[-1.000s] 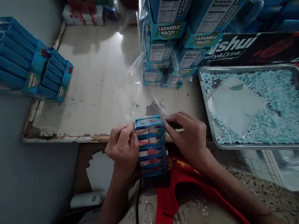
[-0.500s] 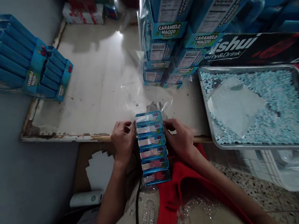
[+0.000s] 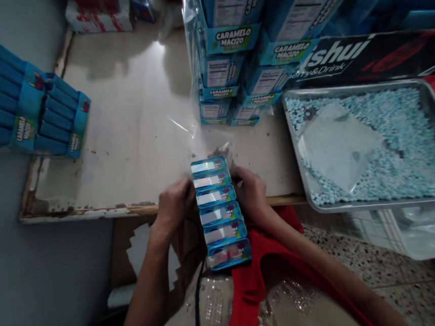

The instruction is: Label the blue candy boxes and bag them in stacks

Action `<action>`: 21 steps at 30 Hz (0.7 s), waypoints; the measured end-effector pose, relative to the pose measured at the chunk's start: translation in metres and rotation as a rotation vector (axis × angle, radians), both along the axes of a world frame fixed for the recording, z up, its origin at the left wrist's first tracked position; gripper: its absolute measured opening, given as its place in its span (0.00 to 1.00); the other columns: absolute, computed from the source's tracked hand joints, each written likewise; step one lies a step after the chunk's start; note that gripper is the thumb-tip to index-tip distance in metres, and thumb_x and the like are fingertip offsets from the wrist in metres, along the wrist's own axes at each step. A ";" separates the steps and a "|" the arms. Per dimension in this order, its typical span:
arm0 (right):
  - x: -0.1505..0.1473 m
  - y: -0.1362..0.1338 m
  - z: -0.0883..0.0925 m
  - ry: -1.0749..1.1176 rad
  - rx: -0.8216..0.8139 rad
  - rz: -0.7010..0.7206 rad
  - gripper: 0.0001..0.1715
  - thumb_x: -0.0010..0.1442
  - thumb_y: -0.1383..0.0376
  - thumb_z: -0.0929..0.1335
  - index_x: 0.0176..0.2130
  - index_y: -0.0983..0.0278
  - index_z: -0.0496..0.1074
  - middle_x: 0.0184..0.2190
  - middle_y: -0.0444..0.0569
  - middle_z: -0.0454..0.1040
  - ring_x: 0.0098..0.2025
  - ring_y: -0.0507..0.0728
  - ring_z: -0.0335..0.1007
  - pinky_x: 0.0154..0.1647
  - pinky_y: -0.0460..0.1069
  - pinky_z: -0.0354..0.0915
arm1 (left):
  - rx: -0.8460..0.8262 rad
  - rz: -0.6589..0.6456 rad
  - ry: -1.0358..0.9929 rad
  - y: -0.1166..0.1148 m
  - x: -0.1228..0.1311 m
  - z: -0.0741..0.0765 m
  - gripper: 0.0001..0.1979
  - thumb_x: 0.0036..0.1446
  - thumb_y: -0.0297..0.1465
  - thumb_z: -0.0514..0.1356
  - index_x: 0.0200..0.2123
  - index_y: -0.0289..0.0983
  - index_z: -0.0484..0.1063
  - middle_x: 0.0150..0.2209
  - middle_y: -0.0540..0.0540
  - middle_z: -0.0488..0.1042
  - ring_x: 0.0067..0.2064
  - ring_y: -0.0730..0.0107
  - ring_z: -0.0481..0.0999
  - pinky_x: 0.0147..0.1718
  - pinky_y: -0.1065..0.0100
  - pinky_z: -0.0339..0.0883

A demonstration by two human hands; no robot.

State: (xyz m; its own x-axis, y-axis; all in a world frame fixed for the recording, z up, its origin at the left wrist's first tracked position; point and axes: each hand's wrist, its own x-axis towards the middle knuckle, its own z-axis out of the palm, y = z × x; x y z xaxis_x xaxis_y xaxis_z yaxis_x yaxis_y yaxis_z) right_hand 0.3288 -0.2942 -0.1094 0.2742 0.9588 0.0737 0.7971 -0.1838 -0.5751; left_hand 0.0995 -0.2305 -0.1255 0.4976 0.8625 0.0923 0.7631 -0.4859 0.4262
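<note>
A column of several small blue candy boxes (image 3: 216, 196) stands upright, ends up, between my hands at the table's front edge. Clear plastic film, seemingly a bag (image 3: 222, 151), shows around the far end of the column. On the left side, my left hand (image 3: 173, 203) is closed, its fingertips pinched by the boxes and the film. Opposite it, my right hand (image 3: 251, 193) is likewise closed, with fingers curled at the right side of the boxes. The film between the fingertips is hard to see. The near end of the column reaches back to my clothing.
Stacked blue candy packs (image 3: 55, 108) stand at the left. Bagged stacks of candy boxes (image 3: 229, 40) rise at the back right. A metal tray (image 3: 297, 166) holds pale blue candies (image 3: 409, 136) and a clear plastic sheet (image 3: 341, 147). The white tabletop (image 3: 129, 115) has a worn wooden edge.
The view has shifted a little, so the table and stacks sit further left. The column of boxes now slants slightly. Both hands stay closed beside it.
</note>
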 end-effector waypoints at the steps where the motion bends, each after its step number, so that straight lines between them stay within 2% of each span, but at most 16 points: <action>1: 0.001 0.000 -0.001 0.032 -0.002 0.018 0.09 0.64 0.66 0.64 0.31 0.60 0.69 0.31 0.47 0.78 0.31 0.54 0.69 0.33 0.47 0.57 | -0.039 -0.042 0.000 0.000 -0.002 0.001 0.09 0.67 0.31 0.56 0.35 0.39 0.74 0.34 0.44 0.80 0.33 0.64 0.76 0.31 0.67 0.59; 4: 0.004 -0.009 0.003 0.063 0.025 0.130 0.11 0.63 0.67 0.64 0.27 0.60 0.67 0.27 0.46 0.75 0.29 0.53 0.68 0.32 0.47 0.57 | -0.079 -0.144 0.004 -0.005 -0.009 0.006 0.08 0.66 0.31 0.56 0.34 0.39 0.74 0.32 0.45 0.80 0.33 0.64 0.77 0.31 0.68 0.60; 8: 0.006 -0.035 0.016 0.002 0.103 0.214 0.14 0.65 0.67 0.64 0.26 0.61 0.69 0.24 0.45 0.73 0.26 0.52 0.66 0.30 0.47 0.55 | 0.038 -0.188 -0.001 -0.023 -0.015 0.012 0.09 0.67 0.30 0.56 0.35 0.39 0.75 0.31 0.44 0.79 0.32 0.62 0.78 0.31 0.67 0.63; 12: 0.013 -0.063 0.024 -0.101 0.181 0.351 0.14 0.64 0.71 0.65 0.27 0.61 0.71 0.24 0.44 0.74 0.25 0.51 0.66 0.29 0.48 0.52 | 0.125 -0.303 -0.065 -0.052 -0.019 0.018 0.12 0.70 0.30 0.54 0.35 0.38 0.75 0.34 0.42 0.81 0.35 0.62 0.80 0.33 0.67 0.68; 15: 0.026 -0.084 0.026 -0.124 0.245 0.493 0.18 0.65 0.72 0.64 0.25 0.61 0.68 0.21 0.43 0.71 0.23 0.51 0.61 0.28 0.49 0.51 | 0.039 -0.379 -0.122 -0.079 -0.021 0.020 0.13 0.71 0.31 0.55 0.33 0.39 0.74 0.32 0.44 0.80 0.32 0.65 0.79 0.32 0.69 0.69; 18: 0.042 -0.107 0.025 -0.064 0.223 0.635 0.23 0.73 0.66 0.63 0.25 0.61 0.67 0.21 0.42 0.67 0.23 0.51 0.59 0.27 0.49 0.52 | -0.107 -0.452 -0.197 -0.108 -0.025 0.019 0.11 0.71 0.30 0.56 0.37 0.39 0.77 0.32 0.45 0.80 0.34 0.66 0.80 0.32 0.70 0.69; 20: 0.050 -0.120 0.022 0.003 0.186 0.666 0.26 0.76 0.59 0.61 0.26 0.61 0.68 0.21 0.42 0.65 0.23 0.51 0.58 0.27 0.49 0.52 | -0.240 -0.425 -0.254 -0.127 -0.027 0.018 0.09 0.70 0.31 0.58 0.41 0.40 0.79 0.36 0.45 0.80 0.39 0.65 0.81 0.38 0.69 0.72; 21: 0.054 -0.125 0.020 0.028 0.162 0.667 0.27 0.77 0.56 0.60 0.27 0.61 0.69 0.21 0.42 0.64 0.23 0.51 0.58 0.28 0.49 0.53 | -0.312 -0.365 -0.297 -0.136 -0.026 0.017 0.09 0.69 0.33 0.59 0.41 0.40 0.79 0.39 0.44 0.80 0.42 0.63 0.81 0.43 0.67 0.74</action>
